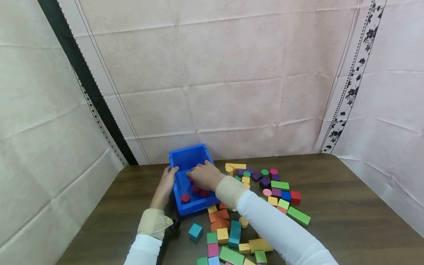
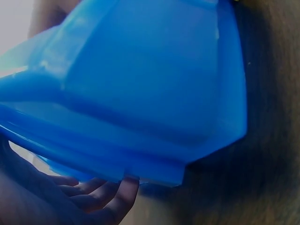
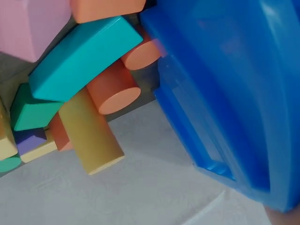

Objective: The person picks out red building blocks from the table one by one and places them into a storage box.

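Observation:
A blue plastic bin (image 1: 195, 210) stands toward the back of the table, with several red round blocks (image 1: 186, 198) inside. My left hand (image 1: 165, 187) grips its left rim, thumb on top. In the left wrist view, the fingers (image 2: 123, 197) curl against the edge of the bin (image 2: 145, 70), whose outer side fills much of the picture. My right hand (image 1: 206, 176) reaches over the right rim with its fingers down inside, by the red blocks. The back of the hand hides most of its fingertips, so I cannot tell whether they pinch a block.
Many coloured wooden blocks lie right of the bin and in front of it, among them a long green block (image 1: 298, 216) and a teal block (image 1: 235, 232). A lone teal cube (image 1: 195, 232) sits near the left sleeve. White cloth (image 1: 212, 92) hangs behind the table.

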Available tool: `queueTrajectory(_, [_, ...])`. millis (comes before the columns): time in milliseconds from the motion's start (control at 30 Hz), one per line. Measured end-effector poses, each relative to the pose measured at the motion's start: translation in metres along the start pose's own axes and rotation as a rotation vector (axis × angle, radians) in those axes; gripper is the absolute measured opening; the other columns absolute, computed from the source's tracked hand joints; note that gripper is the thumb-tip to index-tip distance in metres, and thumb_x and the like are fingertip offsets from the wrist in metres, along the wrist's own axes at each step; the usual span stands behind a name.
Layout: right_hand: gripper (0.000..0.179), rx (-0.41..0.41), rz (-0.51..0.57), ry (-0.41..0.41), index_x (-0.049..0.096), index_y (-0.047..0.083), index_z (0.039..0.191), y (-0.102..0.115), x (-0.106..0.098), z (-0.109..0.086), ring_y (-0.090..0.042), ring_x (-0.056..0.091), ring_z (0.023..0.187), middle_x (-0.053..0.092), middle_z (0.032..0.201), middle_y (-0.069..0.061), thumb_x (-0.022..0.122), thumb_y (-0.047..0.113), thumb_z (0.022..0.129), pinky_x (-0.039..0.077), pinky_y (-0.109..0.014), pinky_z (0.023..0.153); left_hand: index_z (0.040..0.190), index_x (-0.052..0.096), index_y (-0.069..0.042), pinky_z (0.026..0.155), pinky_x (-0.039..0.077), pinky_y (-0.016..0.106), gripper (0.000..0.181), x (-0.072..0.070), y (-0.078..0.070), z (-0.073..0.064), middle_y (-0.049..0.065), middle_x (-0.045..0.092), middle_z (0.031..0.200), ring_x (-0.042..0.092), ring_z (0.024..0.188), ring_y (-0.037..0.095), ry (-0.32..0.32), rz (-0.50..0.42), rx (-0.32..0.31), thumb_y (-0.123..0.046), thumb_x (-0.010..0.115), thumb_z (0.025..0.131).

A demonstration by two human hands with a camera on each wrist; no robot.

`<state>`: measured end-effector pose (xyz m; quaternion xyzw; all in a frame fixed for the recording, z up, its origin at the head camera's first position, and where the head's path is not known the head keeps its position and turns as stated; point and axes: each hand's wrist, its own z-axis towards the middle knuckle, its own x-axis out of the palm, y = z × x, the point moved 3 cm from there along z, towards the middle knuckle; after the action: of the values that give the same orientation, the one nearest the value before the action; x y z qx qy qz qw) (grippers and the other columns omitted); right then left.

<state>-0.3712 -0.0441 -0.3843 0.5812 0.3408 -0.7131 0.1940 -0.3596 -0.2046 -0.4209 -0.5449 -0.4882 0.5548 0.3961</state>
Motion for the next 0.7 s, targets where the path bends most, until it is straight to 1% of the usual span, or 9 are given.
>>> queueTrajectory(100, [0.038,-0.033,0.043,-0.057,0.067,0.027,0.143,0.000,-0.004,-0.004,-0.021,0.068,0.123,0.074,0.130,0.003,0.064,0.036,0.106,0.052,-0.049,0.110,0.169,0.004,-0.005,0.122,0.021,0.073,0.079,0.000,0.000,-0.002,0.029,0.018,0.171,0.024,0.154,0.055,0.007,0.005,-0.006,-0.050,0.034,0.111])
queueTrajectory(200, [0.036,-0.044,0.086,-0.085,0.068,0.025,0.142,0.000,-0.008,-0.010,-0.020,0.068,0.123,0.074,0.131,0.004,0.061,0.036,0.107,0.051,-0.048,0.112,0.169,0.003,-0.006,0.121,0.021,0.073,0.080,0.000,0.000,-0.004,0.028,0.017,0.171,0.023,0.153,0.055,0.012,0.004,-0.013,-0.052,0.034,0.111])
queueTrajectory(267, [0.036,-0.056,0.115,-0.076,0.068,0.024,0.141,0.002,-0.007,-0.013,-0.020,0.067,0.124,0.073,0.132,0.004,0.061,0.035,0.108,0.050,-0.049,0.113,0.169,0.002,-0.007,0.121,0.020,0.074,0.082,0.000,0.004,-0.005,0.028,0.017,0.172,0.022,0.154,0.056,0.009,0.002,-0.027,-0.054,0.034,0.110])
queueTrajectory(433, [0.032,-0.108,0.137,-0.061,0.072,0.023,0.135,0.002,-0.008,-0.023,-0.018,0.067,0.119,0.075,0.124,0.005,0.062,0.036,0.107,0.052,-0.044,0.110,0.169,0.003,-0.008,0.121,0.021,0.074,0.082,0.000,0.007,-0.004,0.027,0.017,0.172,0.023,0.154,0.055,0.004,-0.001,-0.031,-0.055,0.034,0.110])
queueTrajectory(500, [0.030,-0.131,0.149,-0.069,0.074,0.022,0.132,0.000,-0.009,-0.028,-0.017,0.066,0.117,0.076,0.121,0.005,0.062,0.035,0.107,0.053,-0.040,0.107,0.169,0.004,-0.007,0.121,0.021,0.073,0.081,0.001,0.006,-0.003,0.027,0.018,0.172,0.024,0.154,0.054,0.004,-0.002,-0.023,-0.054,0.034,0.110])
queueTrajectory(700, [0.028,-0.152,0.215,-0.106,0.075,0.019,0.129,-0.006,-0.014,-0.040,-0.020,0.064,0.121,0.074,0.124,0.001,0.066,0.030,0.106,0.053,-0.038,0.105,0.169,0.003,-0.007,0.122,0.020,0.074,0.080,0.001,0.001,-0.002,0.026,0.017,0.172,0.023,0.154,0.054,0.007,0.000,-0.022,-0.053,0.034,0.111])
